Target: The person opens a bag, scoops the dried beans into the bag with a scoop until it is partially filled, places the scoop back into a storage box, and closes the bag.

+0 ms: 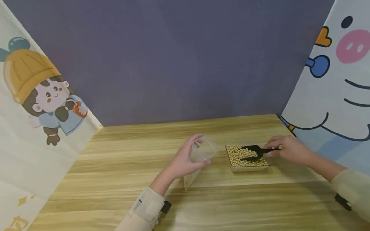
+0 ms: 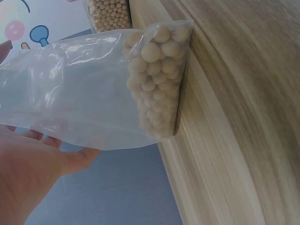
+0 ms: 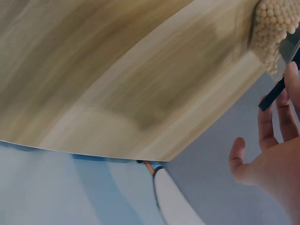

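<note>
My left hand (image 1: 182,162) is curled round the upper part of a clear plastic bag (image 1: 203,150), keeping its mouth spread. Soybeans (image 2: 157,79) fill the bottom of the bag, which stands upright on the table in the left wrist view. To the right, a clear plastic box (image 1: 249,168) holds many more soybeans (image 1: 235,155). A black scoop (image 1: 255,149) lies with its blade among the beans in that box. My right hand (image 1: 290,149) pinches the scoop's handle (image 3: 272,96) between thumb and fingers, over the box's right side.
The wood-grain table (image 1: 121,179) runs back to a dark grey-blue panel (image 1: 185,64). White panels with cartoon prints stand at the left (image 1: 17,144) and right (image 1: 306,106) edges. A dark wrist device (image 1: 343,202) sits at my right sleeve.
</note>
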A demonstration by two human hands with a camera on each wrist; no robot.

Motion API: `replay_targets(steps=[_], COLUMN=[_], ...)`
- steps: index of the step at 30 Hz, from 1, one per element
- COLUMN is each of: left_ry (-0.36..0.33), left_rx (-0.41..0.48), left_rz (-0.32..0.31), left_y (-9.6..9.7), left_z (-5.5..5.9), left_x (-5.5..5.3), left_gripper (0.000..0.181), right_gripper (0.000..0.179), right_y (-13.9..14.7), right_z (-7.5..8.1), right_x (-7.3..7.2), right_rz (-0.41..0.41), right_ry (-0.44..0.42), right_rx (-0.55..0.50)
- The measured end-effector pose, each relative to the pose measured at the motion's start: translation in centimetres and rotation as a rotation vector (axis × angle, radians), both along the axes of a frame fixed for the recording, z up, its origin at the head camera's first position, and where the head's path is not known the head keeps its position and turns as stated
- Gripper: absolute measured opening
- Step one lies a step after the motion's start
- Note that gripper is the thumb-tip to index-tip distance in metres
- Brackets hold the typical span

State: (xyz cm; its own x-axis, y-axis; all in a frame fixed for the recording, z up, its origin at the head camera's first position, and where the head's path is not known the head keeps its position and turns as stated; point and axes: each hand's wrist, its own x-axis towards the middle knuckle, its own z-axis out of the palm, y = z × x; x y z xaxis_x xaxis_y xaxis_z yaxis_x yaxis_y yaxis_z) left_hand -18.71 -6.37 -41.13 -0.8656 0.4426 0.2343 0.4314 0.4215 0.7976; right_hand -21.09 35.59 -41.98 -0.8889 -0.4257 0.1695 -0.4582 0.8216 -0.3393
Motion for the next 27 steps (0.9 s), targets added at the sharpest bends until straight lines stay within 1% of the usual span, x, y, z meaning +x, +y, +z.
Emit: replay_targets(steps=[6,11,13,16,18,20,25,27], left_ry=[0.001,0.007,0.015,0.013,0.015,0.011,-0.003,-0.007], left_rx=[-0.006,-0.012,-0.009,-0.007,-0.008,-0.006,0.018,0.033], left_rz=[-0.008,-0.012,-0.013,-0.013,-0.009,-0.005,0.003,0.003], left_y=[0.0,0.2,0.2,0.2,0.2,0.2,0.2,0.3], left_z=[0.0,-0.1,-0.1,-0.2,-0.2,-0.2,-0.3,-0.4], left_x=[-0.1,-0.1,-0.1,-0.2,-0.2,-0.3,-0.1,-0.1], left_gripper=[0.096,0.096,0.096,0.097,0.097,0.097,0.097,0.097], right_gripper=[0.024,0.024,0.025,0.024,0.023,0.023,0.026,0.028], right_y=[1.4,1.9,1.9,1.8,1.6,1.1,-1.3,-2.5], right_z=[-0.5,-0.7,-0.5,0.1,0.9,2.2,6.3,7.8], right_x=[-0.3,-0.3,-0.3,-0.4,-0.5,-0.7,-1.0,-1.0], right_rz=[-0.024,-0.067,-0.074,-0.07,-0.059,-0.059,-0.048,-0.035], right_ry=[-0.066,-0.126,-0.13,-0.101,-0.075,-0.068,-0.071,-0.071], right_rx=[-0.052,-0.101,-0.113,-0.114,-0.105,-0.083,-0.021,-0.012])
